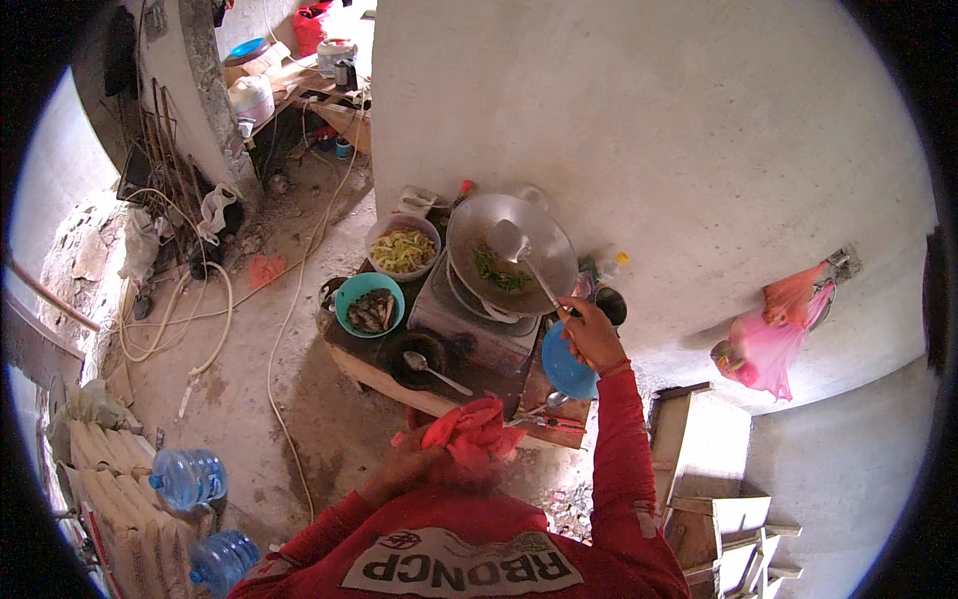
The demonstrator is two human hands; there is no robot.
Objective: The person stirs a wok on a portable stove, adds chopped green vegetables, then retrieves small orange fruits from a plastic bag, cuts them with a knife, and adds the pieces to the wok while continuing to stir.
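Note:
My right hand (595, 337) grips the handle of a metal wok spatula (507, 239). The spatula's blade is over a large metal wok (557, 258), beside chopped green vegetables (490, 268) in the wok's bottom. Beneath the wok is a stove (468, 326) on a low wooden table. Close to my chest, my left hand (410, 463) holds a crumpled red plastic bag or cloth (479, 433); which of the two I cannot tell. A blue plate or lid (566, 363) lies just below my right hand. A spoon (438, 374) rests on the stove's dark second burner.
Left of the wok stand a turquoise bowl of what looks like fried fish (352, 292) and a bowl of chopped yellow-green food (404, 251). A red-capped bottle (465, 187) is behind. Red-handled utensils (554, 424) lie at the table's right. A cable (288, 329) crosses the floor near water jugs (191, 479).

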